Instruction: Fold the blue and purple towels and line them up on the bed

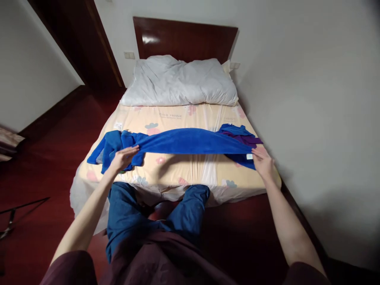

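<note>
A long blue towel (190,141) is stretched sideways above the bed, its middle bulging toward the pillow. My left hand (123,157) pinches its left end, and my right hand (263,163) pinches the right end, where a small white tag (249,156) shows. Under and beside my left hand lies a loose heap of blue cloths (113,147). Behind the towel's right end is a second pile of blue cloth (234,129) with a purple cloth (245,138) in it, partly hidden by the towel.
The bed (175,168) has a pale yellow patterned sheet. A white pillow (181,83) lies against the dark wooden headboard (184,39). A wall (320,99) runs close along the right side. Dark red floor (65,138) and a thin black stand leg (23,204) are at left.
</note>
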Demonstrator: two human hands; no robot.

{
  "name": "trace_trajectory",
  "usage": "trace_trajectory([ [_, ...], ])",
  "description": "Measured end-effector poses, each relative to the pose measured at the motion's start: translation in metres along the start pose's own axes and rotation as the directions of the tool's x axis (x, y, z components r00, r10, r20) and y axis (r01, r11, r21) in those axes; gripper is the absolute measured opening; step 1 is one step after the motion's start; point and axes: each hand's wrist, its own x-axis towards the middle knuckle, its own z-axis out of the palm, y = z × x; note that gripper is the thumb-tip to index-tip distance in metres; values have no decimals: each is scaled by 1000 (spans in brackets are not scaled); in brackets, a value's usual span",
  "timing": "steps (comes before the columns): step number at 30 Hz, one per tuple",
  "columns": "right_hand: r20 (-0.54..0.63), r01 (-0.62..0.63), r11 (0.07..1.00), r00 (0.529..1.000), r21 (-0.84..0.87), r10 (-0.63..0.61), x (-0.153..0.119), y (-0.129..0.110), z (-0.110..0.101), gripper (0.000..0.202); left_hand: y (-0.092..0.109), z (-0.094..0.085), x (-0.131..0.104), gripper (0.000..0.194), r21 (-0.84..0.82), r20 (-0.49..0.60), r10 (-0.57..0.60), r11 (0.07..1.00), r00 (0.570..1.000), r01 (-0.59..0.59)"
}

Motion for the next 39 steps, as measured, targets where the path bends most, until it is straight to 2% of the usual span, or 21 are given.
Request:
trace_trajectory([
  [3, 154, -138, 990, 978, -4, 137, -41, 27, 37, 27, -27, 44, -51, 43, 52, 223, -124, 992, 967, 115],
  [5, 263, -234, 972, 936, -33, 234, -67, 38, 59, 26, -39, 70, -83, 42, 140, 327, -226, 972, 918, 189],
  [7, 345, -309, 948, 883, -82, 317, -89, 44, 75, 25, -45, 90, -109, 41, 206, 418, -276, 957, 865, 206],
  [8, 371, -332, 937, 861, -106, 347, -98, 45, 81, 24, -47, 97, -121, 41, 225, 444, -284, 953, 850, 201],
  [10, 393, -358, 923, 836, -140, 384, -113, 48, 88, 23, -49, 107, -139, 41, 259, 441, -289, 947, 849, 188],
  [14, 366, -383, 905, 828, -184, 425, -133, 56, 86, 23, -48, 114, -159, 41, 342, 390, -318, 921, 864, 184],
  [18, 355, -394, 892, 820, -219, 450, -147, 64, 79, 26, -39, 115, -155, 39, 333, 416, -297, 929, 859, 160],
  [22, 393, -402, 882, 790, -245, 470, -153, 60, 81, 31, -36, 121, -124, 40, 349, 419, -259, 931, 870, 109],
  [25, 338, -455, 847, 779, -275, 529, -151, 50, 89, 38, -46, 133, -94, 44, 357, 377, -246, 928, 893, 105],
  [28, 252, -508, 824, 787, -250, 562, -148, 38, 100, 41, -65, 141, -77, 54, 391, 312, -308, 904, 899, 174],
  [31, 221, -553, 792, 764, -260, 606, -149, 31, 107, 41, -85, 137, -78, 59, 421, 266, -380, 873, 886, 247],
  [34, 221, -567, 760, 736, -316, 640, -152, 31, 108, 42, -97, 128, -89, 62, 430, 243, -392, 863, 887, 264],
  [36, 212, -564, 749, 731, -348, 649, -153, 33, 106, 41, -97, 127, -92, 64, 422, 213, -387, 865, 897, 273],
  [39, 159, -517, 787, 792, -338, 589, -143, 39, 107, 38, -75, 149, -83, 67, 392, 107, -384, 864, 917, 316],
])
